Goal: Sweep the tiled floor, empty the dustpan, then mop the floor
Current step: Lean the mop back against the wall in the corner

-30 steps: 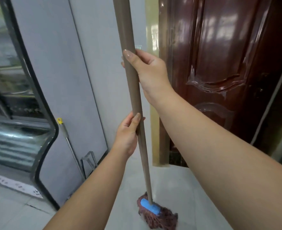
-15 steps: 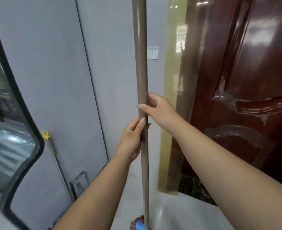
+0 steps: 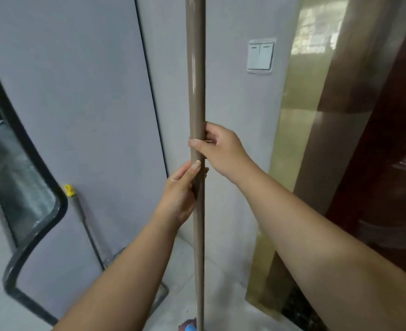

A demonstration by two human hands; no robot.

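Note:
A tall brown mop handle [image 3: 196, 68] stands nearly upright in front of me. Its red mop head with a blue clamp [image 3: 189, 326] just shows at the bottom edge, on the pale tiled floor [image 3: 223, 290]. My right hand [image 3: 218, 146] grips the handle at mid height, thumb across the front. Just below it, my left hand [image 3: 181, 194] holds the handle from the left, thumb lying up along the shaft. The two hands almost touch.
A dustpan handle with a yellow tip [image 3: 69, 191] leans on the grey wall at lower left. A black-framed glass cabinet [image 3: 25, 187] stands far left. A light switch [image 3: 260, 56] sits on the wall, with a dark red door [image 3: 388, 163] at right.
The view has tilted up, so the mop head has dropped almost out of sight. My right hand has slid down the handle until it sits just above my left hand.

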